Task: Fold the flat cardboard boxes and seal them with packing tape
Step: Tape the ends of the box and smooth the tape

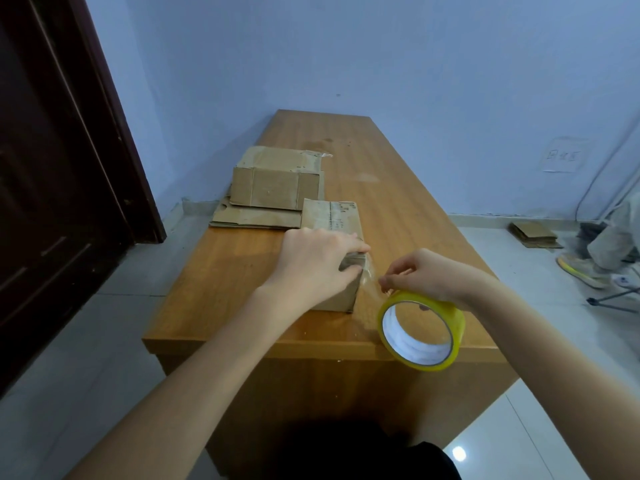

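Box [341, 258] sitting folded up on the near half of the desk [398, 209], a bit left of middle. Left hand [317, 263] pressing down on its near top edge, fingers [356, 247] curling over the corner and gripping the cardboard. Right hand [426, 275] hovering just right of the box, fingers pinching the loose end of clear tape strip [370, 277], stretching it from the box's right side. Yellow tape roll [420, 330] dangling under the right hand, over the desk's near edge, hole facing the camera. Another folded box [275, 187] resting further back on a pile of flat cardboard [254, 216], left side of the desk. More cardboard scraps [535, 234] lying on the floor far right, near somebody's shoe [578, 268].
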